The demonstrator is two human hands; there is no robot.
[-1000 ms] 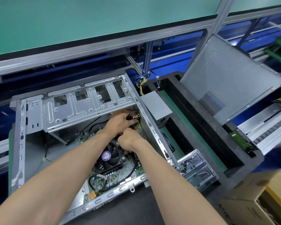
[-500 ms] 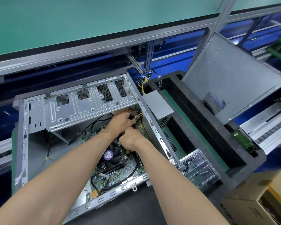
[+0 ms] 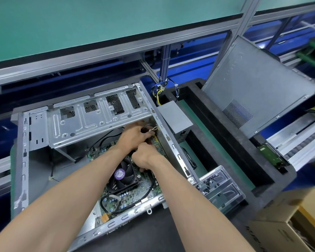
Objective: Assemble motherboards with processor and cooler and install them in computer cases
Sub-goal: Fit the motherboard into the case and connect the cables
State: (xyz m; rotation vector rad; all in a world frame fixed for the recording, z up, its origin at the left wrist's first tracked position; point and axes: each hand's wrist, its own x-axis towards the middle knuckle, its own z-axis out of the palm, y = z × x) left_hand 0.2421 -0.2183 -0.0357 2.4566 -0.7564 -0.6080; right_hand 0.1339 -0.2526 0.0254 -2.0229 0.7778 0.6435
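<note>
One computer case point(image 3: 22, 160) lies open on its side toward the left of the tabletop point(image 3: 135, 231), its drive cage point(image 3: 98, 120) across the far side. One motherboard point(image 3: 131, 193) already sits on the case floor, against the near and right walls, and carries one cooler point(image 3: 122, 176) with a purple hub label. My judgement is that mounting is done and the step in hand is cabling: seating small leads on the board's far right part.

The left hand point(image 3: 133, 137) reaches under the cage edge, fingers curled on a thin black cable point(image 3: 149, 127) with a pale tie. The right hand point(image 3: 144, 157) is just nearer, touching the left, fingers curled down toward the board beside the cooler; whether that grip pinches a connector I cannot tell, since the fingertips are hidden. One thicker black cable point(image 3: 149, 186) loops along the board's near side.

The next move probably calls for lining the plug up with its header by feel and pressing straight down, with the loose lead kept off the fan.

Right of the case wall: one grey power supply point(image 3: 175, 119) with one bundle of coloured wires point(image 3: 162, 88), one black tray point(image 3: 244, 142), one clear parts box point(image 3: 220, 186) at the near side, one side panel point(image 3: 258, 84) leaning up at the far right, and one cardboard box point(image 3: 284, 228) at the near right corner.
</note>
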